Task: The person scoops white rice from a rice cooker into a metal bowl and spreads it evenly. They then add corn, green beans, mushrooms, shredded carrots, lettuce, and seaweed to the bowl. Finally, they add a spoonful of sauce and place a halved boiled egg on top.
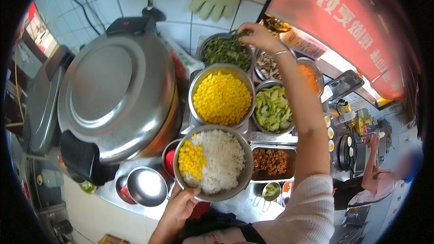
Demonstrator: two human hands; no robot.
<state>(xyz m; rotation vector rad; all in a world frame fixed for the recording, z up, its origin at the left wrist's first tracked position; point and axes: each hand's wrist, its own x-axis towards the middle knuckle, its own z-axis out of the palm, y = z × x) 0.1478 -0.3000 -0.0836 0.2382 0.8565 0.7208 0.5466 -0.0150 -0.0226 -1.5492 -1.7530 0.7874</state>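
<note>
My left hand [183,200] grips the near rim of a metal bowl [249,162] of white rice [220,159], with corn kernels on the rice's left side. Stretched far forward, my right hand [257,35] pinches some chopped dark leafy greens [225,52] above the far edge of their round metal container. A larger bowl of corn [222,98] stands between the greens and the rice bowl. Right of the corn is a container of chopped pale green vegetable [273,108]; sliced mushrooms [268,64], apparently, lie beyond it, partly behind my right forearm.
A big lidded metal cooker [118,91] stands at the left. Shredded orange vegetable [308,78] and a tray of brown chopped food [271,162] are at the right. An empty metal bowl [147,186] sits near left. Another person [376,183] works by a pan of eggs [348,149].
</note>
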